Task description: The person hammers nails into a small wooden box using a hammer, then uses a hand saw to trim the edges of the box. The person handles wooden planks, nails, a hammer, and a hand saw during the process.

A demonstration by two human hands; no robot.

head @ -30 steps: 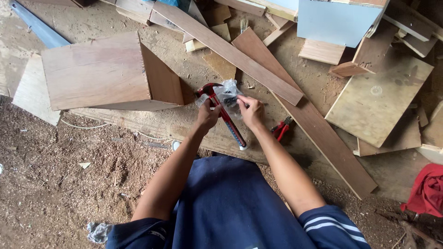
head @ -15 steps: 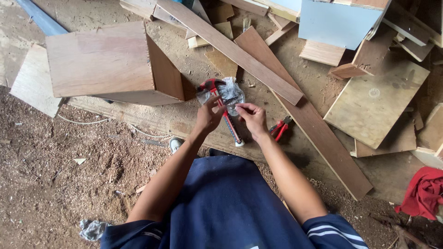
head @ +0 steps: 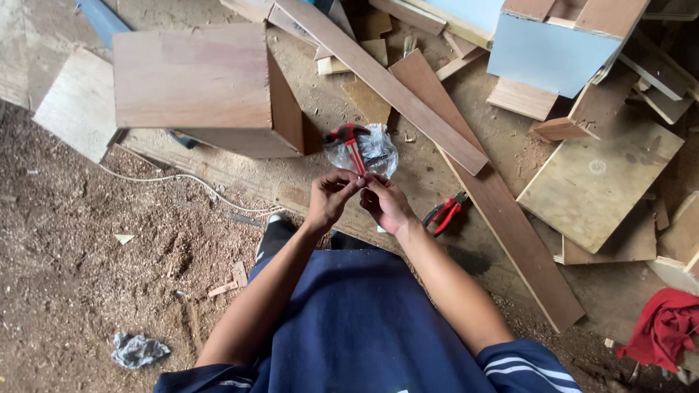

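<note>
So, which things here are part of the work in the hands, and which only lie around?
In hand:
- left hand
- right hand
- red-handled tool
- clear plastic bag around it

Lying about:
- red pliers
- wooden box
- long plank
- red cloth
- white cable

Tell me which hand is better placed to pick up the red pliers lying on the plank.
Right, probably. The right hand is on the same side as the red pliers and close to them, while the left hand is farther away. Both hands are busy with the red tool in clear plastic.
</note>
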